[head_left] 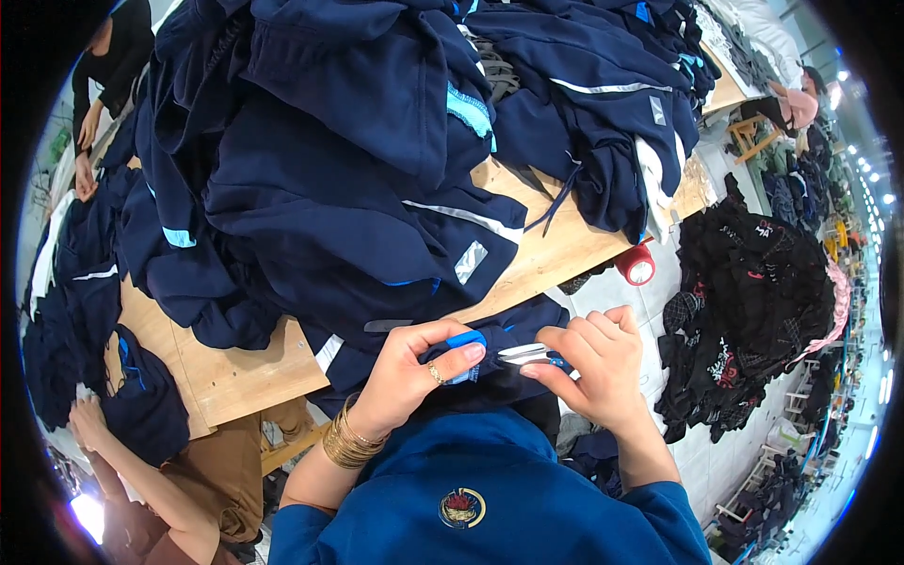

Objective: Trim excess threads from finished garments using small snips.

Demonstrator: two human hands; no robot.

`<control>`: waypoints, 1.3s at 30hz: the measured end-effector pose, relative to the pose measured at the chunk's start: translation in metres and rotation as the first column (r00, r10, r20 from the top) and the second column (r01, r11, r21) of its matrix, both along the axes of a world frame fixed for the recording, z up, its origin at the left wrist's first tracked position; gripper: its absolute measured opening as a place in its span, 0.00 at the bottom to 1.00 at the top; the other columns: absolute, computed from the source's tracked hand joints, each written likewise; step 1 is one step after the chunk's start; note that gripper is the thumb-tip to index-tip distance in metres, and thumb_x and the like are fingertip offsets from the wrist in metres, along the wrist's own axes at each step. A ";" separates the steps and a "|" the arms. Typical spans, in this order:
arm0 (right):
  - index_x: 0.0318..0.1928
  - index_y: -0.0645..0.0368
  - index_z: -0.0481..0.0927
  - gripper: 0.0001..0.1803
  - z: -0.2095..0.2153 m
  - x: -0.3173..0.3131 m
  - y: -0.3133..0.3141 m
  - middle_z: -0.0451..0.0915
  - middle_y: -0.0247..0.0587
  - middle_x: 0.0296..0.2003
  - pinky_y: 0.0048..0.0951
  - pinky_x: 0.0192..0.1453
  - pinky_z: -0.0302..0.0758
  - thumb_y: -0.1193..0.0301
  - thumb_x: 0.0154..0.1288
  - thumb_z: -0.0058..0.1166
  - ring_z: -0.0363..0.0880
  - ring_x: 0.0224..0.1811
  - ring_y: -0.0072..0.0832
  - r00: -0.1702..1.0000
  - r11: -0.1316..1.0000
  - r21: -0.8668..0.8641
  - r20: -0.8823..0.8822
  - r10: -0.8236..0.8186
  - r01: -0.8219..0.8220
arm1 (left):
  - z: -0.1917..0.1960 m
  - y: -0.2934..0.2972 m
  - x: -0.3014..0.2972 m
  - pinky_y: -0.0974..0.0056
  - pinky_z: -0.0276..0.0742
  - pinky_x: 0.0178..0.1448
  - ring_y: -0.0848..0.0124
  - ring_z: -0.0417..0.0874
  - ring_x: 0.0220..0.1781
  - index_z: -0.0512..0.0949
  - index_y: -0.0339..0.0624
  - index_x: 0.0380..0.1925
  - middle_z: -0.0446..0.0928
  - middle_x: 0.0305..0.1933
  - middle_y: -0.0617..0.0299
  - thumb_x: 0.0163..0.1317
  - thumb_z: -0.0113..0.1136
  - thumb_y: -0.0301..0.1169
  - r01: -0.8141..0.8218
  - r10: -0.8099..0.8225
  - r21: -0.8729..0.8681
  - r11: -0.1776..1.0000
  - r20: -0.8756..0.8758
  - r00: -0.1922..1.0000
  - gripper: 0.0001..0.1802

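Pinching with your left hand (414, 367), you have the thumb and a bent finger pressed together on the navy garment (532, 320), right where a bright blue strip (465, 339) shows. Your right hand (595, 363) is curled around the small scissors (524, 354), with the silver blades pointing at your left thumb. The blade tips are right by the cloth, but I can't tell if they touch it. You seem to pinch so close to the blades so that the soft cloth can't slip away. You have the garment up in front of your chest, by the near edge of the table (273, 377), maybe so you can see the small spot well.

The scissors look hard and shiny, and a bit of blue shows by your fingers. The cloth looks soft, thick and floppy. Thin gold bracelets (350, 438) ring your left wrist.

Past your hands, the table is smooth, pale wood. A big, lumpy pile of navy clothes (330, 179) sits on it, perhaps put there so it is easy to reach. One has a shiny silver patch (470, 263). To your right are a round red thing (640, 269) and a crumpled black heap (753, 282). To your left, another person's hand (88, 421) touches dark cloth.
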State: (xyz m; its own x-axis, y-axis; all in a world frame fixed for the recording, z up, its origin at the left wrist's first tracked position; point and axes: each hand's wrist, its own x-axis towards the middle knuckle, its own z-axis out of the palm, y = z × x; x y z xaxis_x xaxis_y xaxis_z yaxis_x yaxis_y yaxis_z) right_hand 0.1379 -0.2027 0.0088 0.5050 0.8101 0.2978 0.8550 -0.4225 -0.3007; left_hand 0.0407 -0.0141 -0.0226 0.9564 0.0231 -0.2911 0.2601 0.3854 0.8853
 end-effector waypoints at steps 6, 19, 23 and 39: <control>0.30 0.50 0.76 0.15 -0.001 0.000 0.002 0.67 0.26 0.19 0.28 0.31 0.54 0.55 0.46 0.59 0.64 0.23 0.23 1.000 1.000 -0.007 -0.004 0.010 -0.010 | 0.001 0.000 0.000 0.77 0.65 0.36 0.82 0.70 0.31 0.78 0.33 0.32 0.73 0.28 0.67 0.57 0.57 0.31 0.006 -0.007 -0.004 1.000 -0.011 1.000 0.11; 0.33 0.60 0.77 0.14 -0.027 -0.002 0.009 0.69 0.34 0.30 0.19 0.31 0.61 0.70 0.45 0.65 0.66 0.30 0.17 0.474 0.947 0.307 -0.851 0.226 0.100 | -0.004 0.003 -0.004 0.76 0.65 0.34 0.82 0.69 0.28 0.77 0.33 0.30 0.73 0.25 0.67 0.60 0.54 0.31 0.041 -0.048 0.085 0.996 0.087 0.995 0.10; 0.29 0.60 0.76 0.11 -0.025 -0.001 0.004 0.70 0.30 0.27 0.16 0.30 0.61 0.75 0.43 0.64 0.65 0.27 0.14 0.167 0.892 0.323 -0.945 0.283 0.316 | -0.003 0.006 -0.005 0.76 0.65 0.32 0.82 0.68 0.27 0.77 0.33 0.29 0.73 0.24 0.68 0.60 0.54 0.31 0.056 -0.062 0.086 0.995 0.067 0.996 0.10; 0.27 0.62 0.73 0.11 -0.017 0.001 0.000 0.73 0.39 0.30 0.13 0.24 0.61 0.77 0.44 0.63 0.67 0.23 0.14 -0.126 0.814 0.307 -0.901 0.416 0.494 | 0.002 0.010 -0.012 0.78 0.59 0.29 0.85 0.62 0.25 0.74 0.36 0.27 0.67 0.23 0.73 0.63 0.50 0.32 0.067 -0.077 0.068 0.995 0.149 0.986 0.11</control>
